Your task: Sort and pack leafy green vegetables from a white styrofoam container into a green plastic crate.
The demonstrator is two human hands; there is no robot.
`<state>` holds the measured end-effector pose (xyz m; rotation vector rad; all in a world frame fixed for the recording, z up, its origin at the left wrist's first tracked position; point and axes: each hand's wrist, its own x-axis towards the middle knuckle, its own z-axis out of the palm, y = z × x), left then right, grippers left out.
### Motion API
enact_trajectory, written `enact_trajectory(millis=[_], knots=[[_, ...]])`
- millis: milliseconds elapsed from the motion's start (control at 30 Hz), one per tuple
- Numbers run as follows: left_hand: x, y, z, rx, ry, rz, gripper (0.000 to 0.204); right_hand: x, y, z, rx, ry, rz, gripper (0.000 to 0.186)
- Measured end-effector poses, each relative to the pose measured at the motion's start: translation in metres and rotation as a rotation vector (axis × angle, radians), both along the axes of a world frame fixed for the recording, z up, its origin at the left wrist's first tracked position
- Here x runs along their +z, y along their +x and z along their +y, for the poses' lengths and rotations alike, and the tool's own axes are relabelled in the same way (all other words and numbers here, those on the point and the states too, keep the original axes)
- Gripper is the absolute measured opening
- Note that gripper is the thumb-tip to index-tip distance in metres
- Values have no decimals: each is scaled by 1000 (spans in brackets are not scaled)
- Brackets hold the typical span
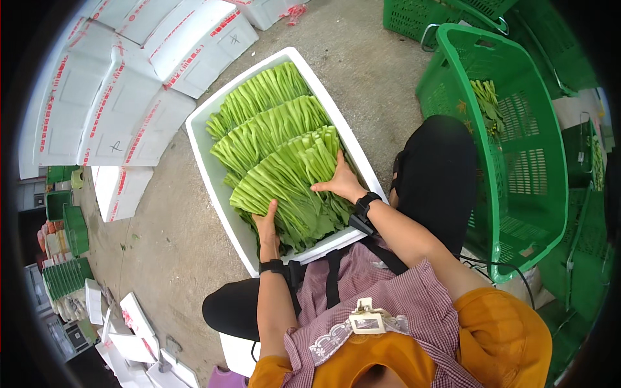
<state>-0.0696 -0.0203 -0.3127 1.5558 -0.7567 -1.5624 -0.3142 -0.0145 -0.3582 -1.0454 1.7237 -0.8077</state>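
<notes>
A white foam box (207, 165) lies on the concrete floor in front of me, filled with rows of green leafy vegetables (272, 129), stalks pointing away. My left hand (266, 223) grips the near left edge of the closest bundle (291, 187). My right hand (339, 181) lies flat on the right side of that same bundle, fingers spread. Both wrists wear black bands.
Stacked white foam boxes (123, 84) with red tape stand at the upper left. A large green plastic basket (517, 149) with a few greens inside stands on my right, more green crates behind it. Foam lids (136, 336) lie at the lower left.
</notes>
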Motion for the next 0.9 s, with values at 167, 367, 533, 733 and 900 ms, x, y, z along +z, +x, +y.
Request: enact_trajectory(millis=[167, 367, 533, 733, 900], knots=[[-7, -13, 22, -34, 26, -60, 121, 23, 16, -1, -7, 163, 238, 134], [-3, -43, 19, 76, -45, -127, 105, 38, 22, -6, -163, 155, 403, 96], [16, -29, 19, 114, 125, 333, 58, 44, 4, -4, -79, 183, 122, 65], [25, -5, 33, 42, 281, 302, 58, 57, 0, 12, -42, 177, -51, 58], [67, 1, 34, 23, 227, 314, 67, 46, 13, 4, -38, 69, -242, 46]])
